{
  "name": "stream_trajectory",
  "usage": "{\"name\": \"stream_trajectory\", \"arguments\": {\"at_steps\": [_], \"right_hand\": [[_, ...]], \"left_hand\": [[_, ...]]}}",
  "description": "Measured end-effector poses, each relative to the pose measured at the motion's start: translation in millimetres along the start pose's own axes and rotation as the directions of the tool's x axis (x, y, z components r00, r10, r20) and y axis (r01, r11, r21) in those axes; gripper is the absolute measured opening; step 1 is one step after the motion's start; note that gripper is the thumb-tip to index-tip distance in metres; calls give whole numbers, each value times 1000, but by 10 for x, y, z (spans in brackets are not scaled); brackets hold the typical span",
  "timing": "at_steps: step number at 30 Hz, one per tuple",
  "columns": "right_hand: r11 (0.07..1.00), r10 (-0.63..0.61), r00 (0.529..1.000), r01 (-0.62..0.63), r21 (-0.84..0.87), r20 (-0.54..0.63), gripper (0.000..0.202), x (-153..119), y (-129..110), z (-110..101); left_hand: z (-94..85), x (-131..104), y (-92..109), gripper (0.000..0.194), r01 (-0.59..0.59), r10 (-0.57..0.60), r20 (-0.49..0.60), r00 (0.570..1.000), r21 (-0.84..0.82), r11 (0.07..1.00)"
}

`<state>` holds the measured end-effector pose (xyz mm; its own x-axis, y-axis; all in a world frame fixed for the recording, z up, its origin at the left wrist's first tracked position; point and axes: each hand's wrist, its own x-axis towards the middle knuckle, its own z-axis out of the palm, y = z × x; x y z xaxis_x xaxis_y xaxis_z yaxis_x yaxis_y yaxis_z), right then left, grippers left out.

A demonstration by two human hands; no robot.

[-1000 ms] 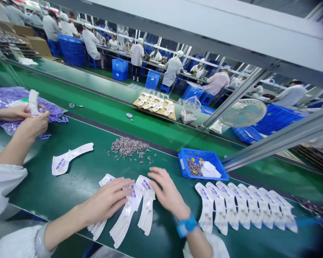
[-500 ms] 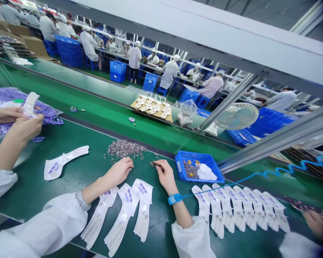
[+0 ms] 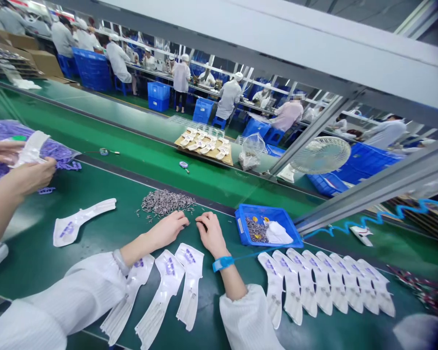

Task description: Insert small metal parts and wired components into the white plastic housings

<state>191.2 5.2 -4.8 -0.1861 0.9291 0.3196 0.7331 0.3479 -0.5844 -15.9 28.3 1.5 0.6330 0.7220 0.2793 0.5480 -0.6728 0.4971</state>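
Note:
My left hand [image 3: 171, 228] is closed in a pinch just in front of a pile of small metal parts [image 3: 167, 201]. A short gap separates it from my right hand [image 3: 210, 234], whose fingers also curl together near the table. Whatever either pinch holds is too small or hidden to make out. A blue strap [image 3: 222, 263] circles my right wrist. Below my hands lie three curved white plastic shells with purple inserts, among them the nearest shell [image 3: 191, 274]; my left sleeve partly covers the leftmost one [image 3: 135, 287].
A blue tray [image 3: 242, 233] with metal parts stands right of my hands. Beyond it lies a row of several white shells [image 3: 323, 282]. At left, a co-worker's hands [image 3: 31, 175] hold a shell near a purple bag [image 3: 3, 141]. Another shell [image 3: 67, 231] lies between us.
My right hand has moved left from the loose metal parts, closer to my left hand, which shifted slightly right. At far right a co-worker's hand has withdrawn, and a white piece shows on the belt.

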Motion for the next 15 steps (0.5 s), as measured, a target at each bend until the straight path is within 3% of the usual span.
{"name": "stream_trajectory", "arguments": {"at_steps": [4, 7, 9, 11, 15], "right_hand": [[952, -3, 985, 55, 300, -170, 21, 12, 42, -3], [930, 48, 955, 65, 361, -294, 23, -57, 102, -55], [969, 52, 940, 34, 244, -337, 30, -126, 140, -91], [996, 84, 933, -73, 44, -350, 36, -189, 173, -108], [918, 246, 930, -314, -244, -272, 43, -238, 209, -79]], "left_hand": [[-126, 1, 12, 14, 57, -60, -60, 996, -50, 997], [-192, 52, 32, 15, 79, -85, -98, 992, -69, 995], [-220, 64, 18, 20, 86, -92, -108, 990, -59, 995], [-232, 53, -16, 26, 100, -104, -114, 988, -36, 994], [-209, 42, -40, 24, 134, -130, -112, 985, 33, 990]]}}
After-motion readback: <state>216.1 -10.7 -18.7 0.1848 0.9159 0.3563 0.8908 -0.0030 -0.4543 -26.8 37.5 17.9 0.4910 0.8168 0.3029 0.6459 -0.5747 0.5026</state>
